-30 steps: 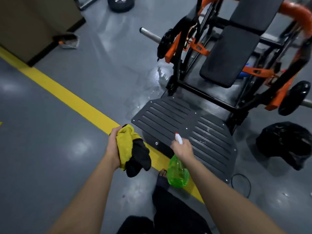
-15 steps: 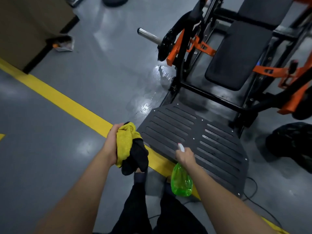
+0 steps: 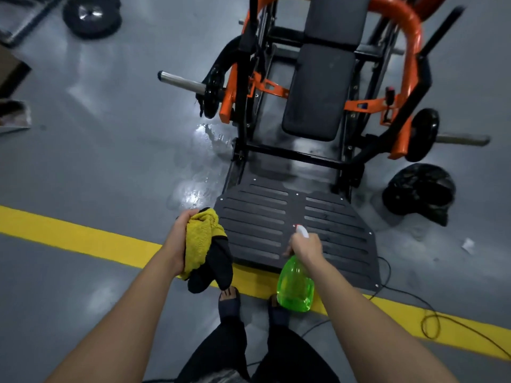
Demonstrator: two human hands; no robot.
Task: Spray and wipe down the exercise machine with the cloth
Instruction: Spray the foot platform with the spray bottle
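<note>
Head view, standing at the foot of the exercise machine [image 3: 293, 155]. My left hand [image 3: 181, 239] is curled round the bunched yellow-and-black cloth [image 3: 199, 239], which hangs above the yellow floor line [image 3: 83, 236]. My right hand [image 3: 305, 248] grips the neck of the green spray bottle [image 3: 294, 288]. Its white nozzle points at the slatted black footplate [image 3: 262, 217]. I cannot tell if a finger is on the trigger. The seat pad [image 3: 318, 92] lies beyond the footplate. A wet patch [image 3: 193, 194] on the floor shines left of the frame, and a black bag [image 3: 419, 190] sits on the right.
</note>
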